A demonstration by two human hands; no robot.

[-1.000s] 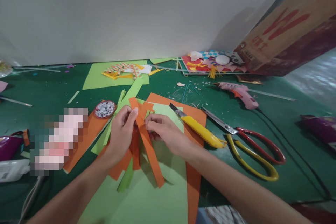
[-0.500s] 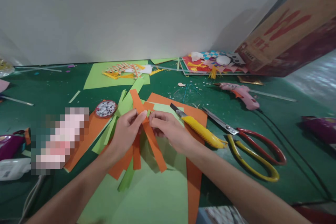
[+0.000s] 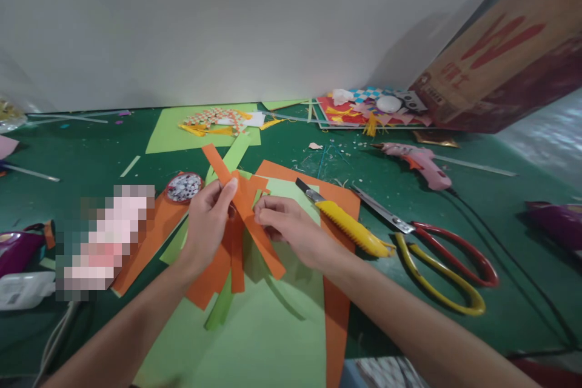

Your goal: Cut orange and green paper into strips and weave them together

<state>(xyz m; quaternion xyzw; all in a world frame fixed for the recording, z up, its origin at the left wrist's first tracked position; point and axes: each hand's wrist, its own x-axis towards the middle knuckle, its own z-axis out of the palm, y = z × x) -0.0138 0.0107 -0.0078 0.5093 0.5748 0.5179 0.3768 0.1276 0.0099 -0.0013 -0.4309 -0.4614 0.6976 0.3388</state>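
My left hand [image 3: 211, 212] pinches an orange paper strip [image 3: 260, 237], its thumb flat on top. The strip slants from upper left to lower right over the other pieces. My right hand [image 3: 288, 218] is closed just right of the strip, fingertips together; what they hold, if anything, is hidden. Below the hands lie more orange strips [image 3: 237, 260] and green strips [image 3: 220, 306]. All of this is above a light green sheet [image 3: 254, 339], which rests on an orange sheet [image 3: 336, 315].
On the right are a yellow utility knife [image 3: 354, 227], scissors [image 3: 436, 254] with red and yellow handles, and a pink glue gun [image 3: 421, 163] with its cord. A round patterned case [image 3: 183, 187] sits left. A paper bag [image 3: 504, 48] stands at the back right.
My left hand has shifted left with the orange strip, whose upper end now reaches further to the upper left. The gap between my hands has widened; the right hand has barely moved.
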